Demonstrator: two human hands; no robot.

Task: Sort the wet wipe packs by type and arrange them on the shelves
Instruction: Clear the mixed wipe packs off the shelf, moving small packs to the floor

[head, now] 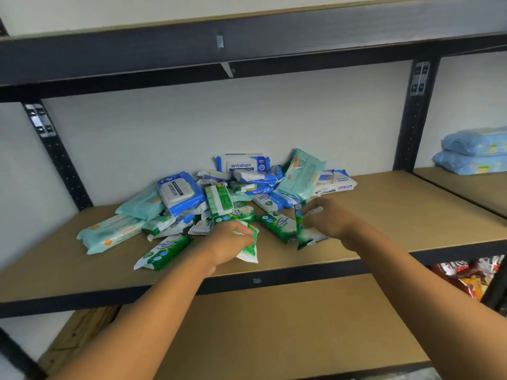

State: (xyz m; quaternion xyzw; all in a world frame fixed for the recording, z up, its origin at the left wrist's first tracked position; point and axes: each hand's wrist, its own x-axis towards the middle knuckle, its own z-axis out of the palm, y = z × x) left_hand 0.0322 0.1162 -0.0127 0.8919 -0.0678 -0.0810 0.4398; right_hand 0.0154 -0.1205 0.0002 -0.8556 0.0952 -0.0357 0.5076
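- The mixed heap of soft plastic wet wipe packs (219, 196) lies on the brown board middle shelf (411, 215), starting at the fingertips and piling away from them to the wall.
- The left hand (227, 245) has its fingers (242, 232) curled round a slim green-and-white pack (251, 252). The right hand (329, 219) grips a second green-and-white pack (303, 238).
- A third green pack (277, 224) lies between the two sets of fingers, and a fourth green pack (162, 252) lies left of the left fingers, near the front edge.
- Beyond the fingers, blue-and-white "antabax" packs (241, 164) and larger pale teal packs (300, 174) are jumbled together.
- Sorting looks barely begun: no tidy group shows anywhere, and the green type seems to be picked out first. Blue and teal remain.
- Bare board stretches right of the right fingers and left of the heap. The brown lower shelf (274, 325) shows below the wrists.
- The shelf's front edge runs just under the wrists, so packs nearest could slip off.
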